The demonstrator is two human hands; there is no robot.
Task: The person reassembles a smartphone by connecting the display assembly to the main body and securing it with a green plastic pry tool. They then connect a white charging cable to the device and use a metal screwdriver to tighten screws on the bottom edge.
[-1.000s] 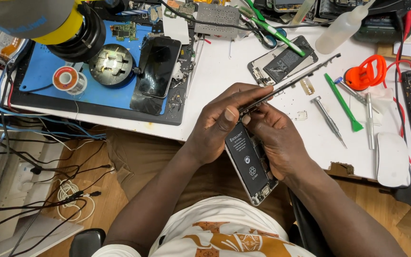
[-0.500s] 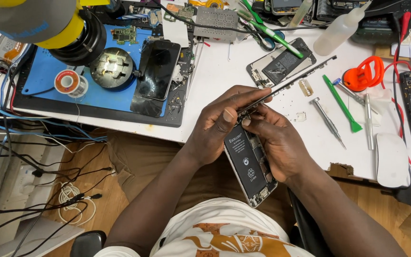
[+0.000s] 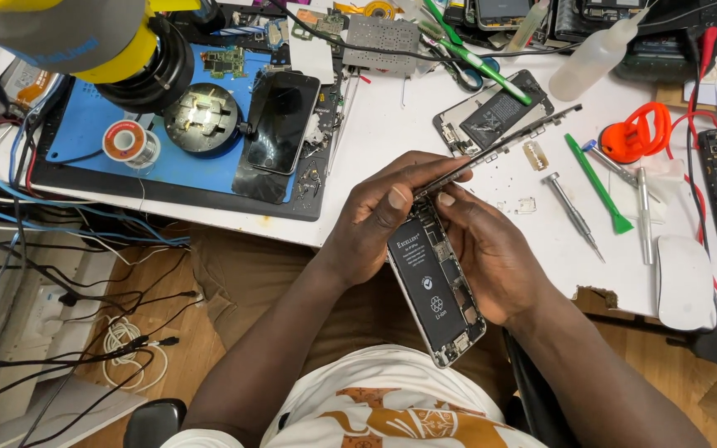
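Over the white counter [image 3: 392, 141] edge, both hands are holding an opened smartphone [image 3: 436, 286], its long axis slanting toward the lap: the left hand [image 3: 379, 220] pinching its lifted screen panel [image 3: 504, 148], the right hand [image 3: 491, 257] cradling the body.

Your opened phone [image 3: 437, 286] shifted slightly down-left in view since a second ago; both hands keep same grip; camera drifted a little, bench things sit lower.

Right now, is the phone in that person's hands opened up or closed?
Opened up. The phone shows its black battery and inner parts, and its screen panel is lifted away at an angle between both hands.
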